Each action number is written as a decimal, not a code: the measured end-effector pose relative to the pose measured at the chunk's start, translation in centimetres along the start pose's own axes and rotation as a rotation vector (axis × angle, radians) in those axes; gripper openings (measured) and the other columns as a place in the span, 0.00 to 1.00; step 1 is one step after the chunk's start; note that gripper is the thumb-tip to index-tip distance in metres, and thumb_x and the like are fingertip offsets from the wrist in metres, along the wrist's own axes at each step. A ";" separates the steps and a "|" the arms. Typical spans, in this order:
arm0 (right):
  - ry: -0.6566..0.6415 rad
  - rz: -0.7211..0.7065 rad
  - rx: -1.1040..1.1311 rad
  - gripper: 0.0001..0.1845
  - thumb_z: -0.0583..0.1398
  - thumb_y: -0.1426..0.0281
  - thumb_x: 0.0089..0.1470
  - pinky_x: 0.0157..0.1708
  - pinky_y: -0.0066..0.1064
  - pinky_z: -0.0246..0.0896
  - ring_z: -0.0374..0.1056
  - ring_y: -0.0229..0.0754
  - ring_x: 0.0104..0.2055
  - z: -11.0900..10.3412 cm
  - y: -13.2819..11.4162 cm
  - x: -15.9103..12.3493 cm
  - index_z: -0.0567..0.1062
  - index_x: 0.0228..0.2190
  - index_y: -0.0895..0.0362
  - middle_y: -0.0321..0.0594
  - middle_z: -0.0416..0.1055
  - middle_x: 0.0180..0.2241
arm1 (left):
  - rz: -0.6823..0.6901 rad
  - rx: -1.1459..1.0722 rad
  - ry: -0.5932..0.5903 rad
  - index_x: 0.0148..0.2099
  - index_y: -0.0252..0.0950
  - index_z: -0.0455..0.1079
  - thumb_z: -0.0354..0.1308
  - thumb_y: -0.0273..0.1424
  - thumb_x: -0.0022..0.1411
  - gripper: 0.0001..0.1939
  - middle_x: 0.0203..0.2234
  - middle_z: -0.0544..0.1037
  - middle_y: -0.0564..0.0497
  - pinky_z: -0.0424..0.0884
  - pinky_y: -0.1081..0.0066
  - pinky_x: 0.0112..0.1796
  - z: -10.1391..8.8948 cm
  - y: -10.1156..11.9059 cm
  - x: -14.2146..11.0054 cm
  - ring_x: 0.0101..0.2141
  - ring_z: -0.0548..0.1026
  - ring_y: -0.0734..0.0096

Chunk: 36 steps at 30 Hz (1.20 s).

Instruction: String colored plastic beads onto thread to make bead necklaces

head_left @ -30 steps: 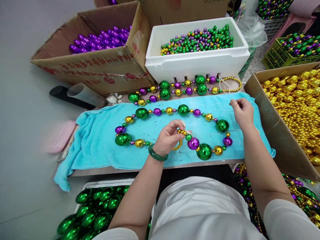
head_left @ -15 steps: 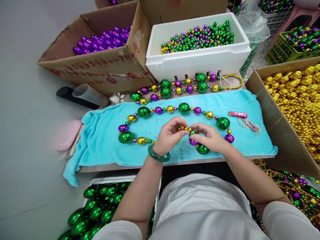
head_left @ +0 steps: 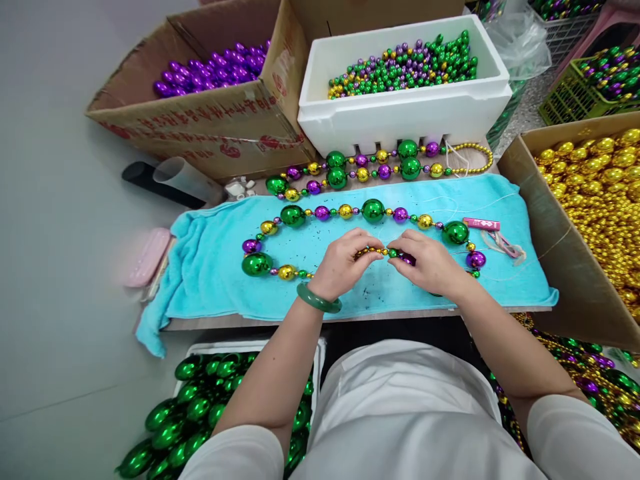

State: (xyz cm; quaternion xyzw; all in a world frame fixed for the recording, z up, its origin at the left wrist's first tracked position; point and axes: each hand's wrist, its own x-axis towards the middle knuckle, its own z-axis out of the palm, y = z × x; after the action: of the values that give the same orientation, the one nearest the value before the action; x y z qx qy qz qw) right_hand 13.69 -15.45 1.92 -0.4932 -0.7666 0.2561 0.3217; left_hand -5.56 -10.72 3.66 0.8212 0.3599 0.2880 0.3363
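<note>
A bead necklace (head_left: pixel 320 213) of green, purple and gold beads lies in a loop on a turquoise towel (head_left: pixel 210 293). My left hand (head_left: pixel 344 263), with a green bangle (head_left: pixel 319 299) at its wrist, pinches a run of small gold beads (head_left: pixel 370 251) of that necklace. Close beside it, my right hand (head_left: pixel 423 263) is closed on a small green bead (head_left: pixel 393 253) and a purple bead (head_left: pixel 407 259) of the same strand. The fingertips of both hands nearly meet. Beads under my right palm are mostly hidden.
Behind the towel lies another bead necklace (head_left: pixel 337 178). Beyond stand a white foam box (head_left: pixel 400 123) of small beads and a cardboard box (head_left: pixel 200 133) of purple beads. A box of gold beads (head_left: pixel 570 267) borders the right. A pink lighter (head_left: pixel 481 224) rests on the towel.
My hands have drawn closer together at the fingertips. The strand's right end has shifted, and the big green bead below my right hand is now almost hidden. The view has moved slightly.
</note>
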 end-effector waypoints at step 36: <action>0.193 -0.072 0.004 0.04 0.62 0.76 0.49 0.32 0.32 0.59 0.64 0.37 0.28 -8.6 -7.5 6.4 0.77 0.30 0.58 0.35 0.71 0.25 | -0.198 -0.410 -0.318 0.35 0.33 0.70 0.63 0.33 0.54 0.10 0.23 0.73 0.53 0.69 0.72 0.27 -6.9 3.8 2.5 0.24 0.72 0.75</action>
State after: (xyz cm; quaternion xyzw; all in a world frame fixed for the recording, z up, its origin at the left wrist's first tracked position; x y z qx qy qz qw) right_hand 13.68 -11.81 14.44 -0.4872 -0.7487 0.1971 0.4040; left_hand -7.55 -8.35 11.33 0.7315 0.3153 0.1881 0.5745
